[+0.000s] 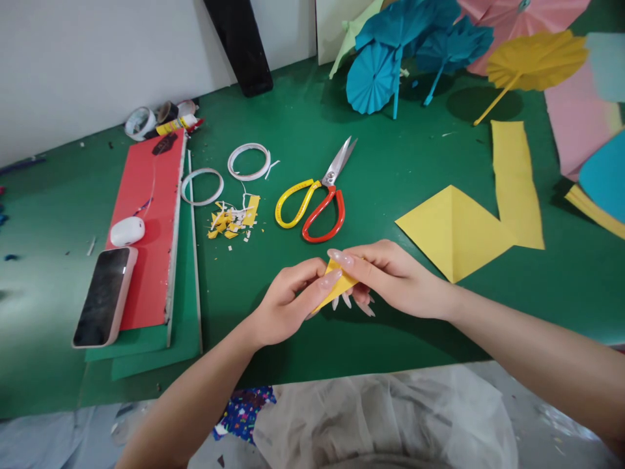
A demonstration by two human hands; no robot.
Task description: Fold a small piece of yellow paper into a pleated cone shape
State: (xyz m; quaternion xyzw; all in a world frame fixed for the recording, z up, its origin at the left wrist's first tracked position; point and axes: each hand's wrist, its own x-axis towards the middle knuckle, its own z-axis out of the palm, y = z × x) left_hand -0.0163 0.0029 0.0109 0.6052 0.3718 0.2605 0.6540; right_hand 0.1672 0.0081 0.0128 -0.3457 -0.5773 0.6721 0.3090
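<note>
A small folded piece of yellow paper [340, 284] is pinched between both my hands, above the near part of the green table. My left hand [293, 296] grips its lower left end, thumb on top. My right hand [390, 277] grips the other end, its thumb across the top edge and its fingers underneath. Just beyond my hands lie scissors [331, 185] with one yellow and one red handle, blades partly apart. To the right, a creased yellow paper square [452, 234] rests flat, touching or overlapping a yellow paper strip [517, 185].
Paper umbrellas in blue [375, 78], yellow [534, 60] and pink stand at the back right. Left of the scissors are tape rolls [249, 161] and yellow paper scraps [232, 218]. A phone [105, 296] and white earbud case [127, 231] rest on a red board [146, 267].
</note>
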